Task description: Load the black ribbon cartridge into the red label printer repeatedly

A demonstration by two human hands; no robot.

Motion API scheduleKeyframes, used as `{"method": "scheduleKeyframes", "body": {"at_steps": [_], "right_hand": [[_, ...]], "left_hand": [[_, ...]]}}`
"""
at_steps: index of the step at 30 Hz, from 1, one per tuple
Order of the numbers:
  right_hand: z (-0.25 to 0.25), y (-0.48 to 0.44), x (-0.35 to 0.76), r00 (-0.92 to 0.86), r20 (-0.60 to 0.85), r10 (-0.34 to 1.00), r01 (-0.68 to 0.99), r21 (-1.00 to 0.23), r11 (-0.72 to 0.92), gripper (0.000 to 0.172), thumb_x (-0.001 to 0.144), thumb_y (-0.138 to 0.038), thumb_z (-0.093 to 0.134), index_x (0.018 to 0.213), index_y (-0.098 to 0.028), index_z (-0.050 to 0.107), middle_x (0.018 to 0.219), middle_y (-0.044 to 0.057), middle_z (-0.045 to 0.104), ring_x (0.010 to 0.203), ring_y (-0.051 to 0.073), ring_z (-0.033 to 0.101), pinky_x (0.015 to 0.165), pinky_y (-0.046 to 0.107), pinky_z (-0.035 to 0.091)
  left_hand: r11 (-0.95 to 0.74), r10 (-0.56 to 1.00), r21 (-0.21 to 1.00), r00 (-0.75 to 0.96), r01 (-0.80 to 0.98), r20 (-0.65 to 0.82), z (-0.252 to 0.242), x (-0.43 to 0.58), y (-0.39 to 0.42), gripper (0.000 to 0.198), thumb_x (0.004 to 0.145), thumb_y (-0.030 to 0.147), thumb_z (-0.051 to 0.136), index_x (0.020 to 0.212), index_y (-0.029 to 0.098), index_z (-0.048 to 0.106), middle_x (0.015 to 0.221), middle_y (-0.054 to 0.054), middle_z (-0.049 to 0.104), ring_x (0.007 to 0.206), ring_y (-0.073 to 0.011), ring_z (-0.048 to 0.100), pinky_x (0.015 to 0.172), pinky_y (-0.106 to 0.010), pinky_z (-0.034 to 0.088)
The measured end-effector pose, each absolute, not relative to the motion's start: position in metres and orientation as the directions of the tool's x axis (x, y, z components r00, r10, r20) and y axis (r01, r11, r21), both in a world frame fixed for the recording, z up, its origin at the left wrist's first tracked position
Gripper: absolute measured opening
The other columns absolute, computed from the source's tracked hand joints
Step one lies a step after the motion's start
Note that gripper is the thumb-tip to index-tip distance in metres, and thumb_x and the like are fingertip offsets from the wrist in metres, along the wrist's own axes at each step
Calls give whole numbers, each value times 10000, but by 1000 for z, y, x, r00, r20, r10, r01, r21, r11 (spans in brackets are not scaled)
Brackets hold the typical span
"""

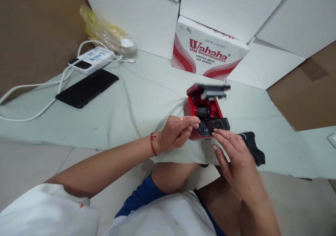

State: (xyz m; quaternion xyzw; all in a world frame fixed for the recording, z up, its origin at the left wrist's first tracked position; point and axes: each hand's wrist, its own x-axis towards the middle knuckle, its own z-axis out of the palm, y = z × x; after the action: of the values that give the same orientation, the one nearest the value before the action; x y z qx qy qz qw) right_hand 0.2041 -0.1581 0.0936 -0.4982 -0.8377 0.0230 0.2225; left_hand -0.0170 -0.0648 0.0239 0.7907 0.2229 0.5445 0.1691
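A red and black printer-like device [193,135] stands near the table's front edge with its lid [207,89] raised. Inside its red body a dark roller-like part [202,111] shows. My left hand [177,133] is at the left of the device's black front panel, thumb and index finger pinched together; what they hold, if anything, is hidden. With fingers stretched out, my right hand [233,155] touches the dark flat piece [215,124] at the right of that panel. Just beyond my right hand lies a black object with a lobed edge [254,148].
A Wahaha water carton [207,52] leans behind the device against white boxes [154,22]. At the left are a black phone [88,88], a white power bank [94,59], a white cable [28,85] and a yellowish plastic bag [110,33]. Brown cardboard [307,89] borders the right side.
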Motion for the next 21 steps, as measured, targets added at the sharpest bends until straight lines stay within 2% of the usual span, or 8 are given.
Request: {"method": "scheduleKeyframes", "body": {"at_steps": [4, 6, 8, 11, 14, 18, 21], "right_hand": [[124, -135, 208, -431, 247, 868, 841, -240, 485, 274, 1027, -292, 557, 1272, -260, 675, 1265, 52, 739, 1107, 229, 705, 945, 385, 573], [136, -112, 204, -394, 200, 897, 872, -226, 433, 257, 1033, -334, 537, 1210, -261, 709, 1169, 41, 769, 936, 206, 736, 802, 342, 573], [142, -83, 195, -384, 134, 913, 895, -187, 404, 267, 1028, -331, 517, 1164, -253, 733, 1107, 42, 782, 849, 203, 732, 735, 332, 543], [138, -41, 176, -427, -57, 903, 904, -59, 424, 286, 969, -255, 547, 1176, -252, 744, 1113, 51, 790, 901, 233, 729, 734, 325, 514], [127, -12, 159, -379, -215, 900, 907, 104, 407, 363, 869, -198, 623, 1210, -251, 736, 1121, 83, 791, 910, 263, 725, 679, 316, 479], [119, 2, 145, -296, -271, 916, 921, 172, 349, 293, 821, -177, 665, 1097, -189, 764, 1057, 144, 788, 883, 294, 728, 637, 321, 463], [130, -5, 143, -272, -277, 922, 923, 197, 331, 295, 817, -144, 660, 1090, -188, 764, 1058, 146, 784, 882, 307, 728, 656, 343, 479]], "left_hand": [[-862, 508, 473, 301, 185, 807, 15, -16, -63, 265, 960, 125, 380, 1104, 199, 590, 892, -31, 763, 728, -134, 740, 663, -230, 566], [-868, 495, 454, 305, 200, 814, 9, -17, -62, 280, 976, 134, 376, 1135, 199, 597, 880, -34, 760, 724, -138, 733, 660, -236, 567], [-876, 481, 431, 327, 214, 814, 5, -18, -61, 291, 992, 143, 389, 1170, 204, 610, 893, -36, 767, 750, -138, 739, 677, -233, 584], [-907, 418, 366, 335, 209, 844, 2, -19, -59, 295, 987, 120, 409, 1167, 198, 629, 972, -57, 785, 866, -150, 762, 745, -248, 623], [-933, 349, 300, 297, 196, 889, 1, -19, -58, 219, 962, 90, 453, 1011, 178, 647, 1061, -91, 789, 934, -166, 769, 796, -269, 639], [-929, 364, 318, 317, 188, 876, 1, -20, -59, 187, 952, 76, 487, 878, 166, 633, 1102, -98, 789, 936, -152, 769, 812, -236, 628], [-927, 372, 318, 367, 200, 852, 2, -22, -60, 223, 931, 59, 475, 797, 170, 615, 1164, -96, 784, 920, -156, 770, 803, -245, 624]]}}
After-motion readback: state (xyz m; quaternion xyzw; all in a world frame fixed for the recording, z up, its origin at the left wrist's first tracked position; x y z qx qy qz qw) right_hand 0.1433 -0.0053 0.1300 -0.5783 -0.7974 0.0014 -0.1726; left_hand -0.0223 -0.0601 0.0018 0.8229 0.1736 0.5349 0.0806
